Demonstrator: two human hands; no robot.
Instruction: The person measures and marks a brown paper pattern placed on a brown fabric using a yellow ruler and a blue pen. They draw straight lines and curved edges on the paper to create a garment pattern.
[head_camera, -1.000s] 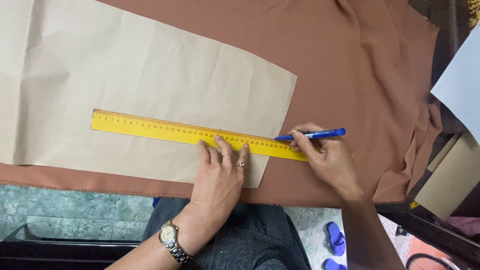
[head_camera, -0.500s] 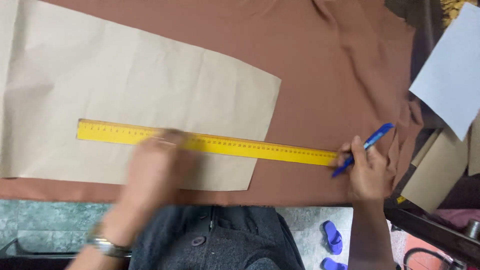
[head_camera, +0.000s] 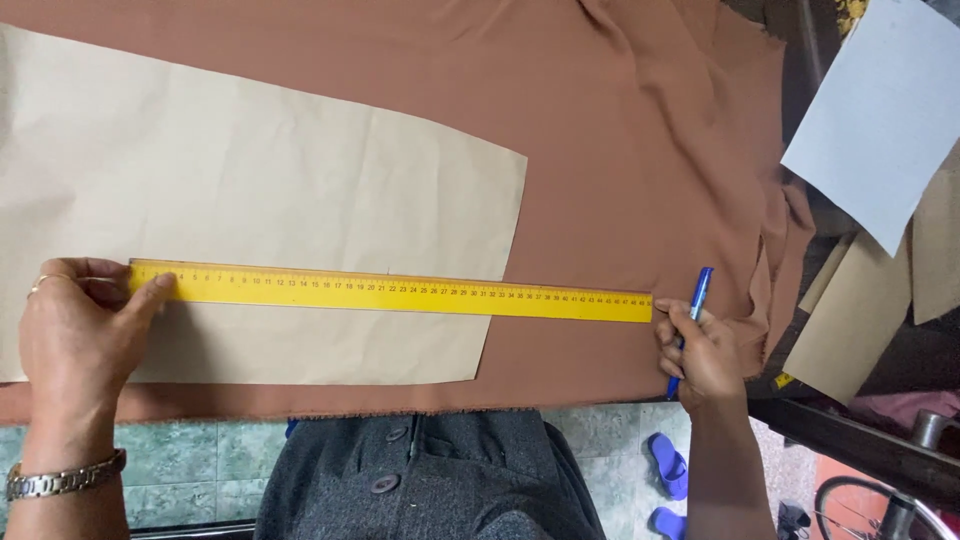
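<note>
Left hand: Your left hand (head_camera: 75, 335) lay at the left end of the yellow ruler (head_camera: 390, 292). Its fingers were spread flat, and the thumb pressed on the ruler's corner. It held nothing.
Right hand: Your right hand (head_camera: 700, 350) sat just past the ruler's right end. Its fingers were curled tight around a blue pen (head_camera: 692, 322).
Pen: It stood nearly upright in your hand. Its lower tip was hard to see, maybe pointing off the edge.
Ruler: It lay flat and long. Its left part was on the tan paper (head_camera: 250, 200) and its right part was on the brown cloth (head_camera: 620, 150).
Cloth: It covered the worktop and bunched up at the right.
Wrist: A metal watch (head_camera: 60, 480) was on your left wrist.
Right side: A pale sheet (head_camera: 880, 120) lay well apart from the cloth.
</note>
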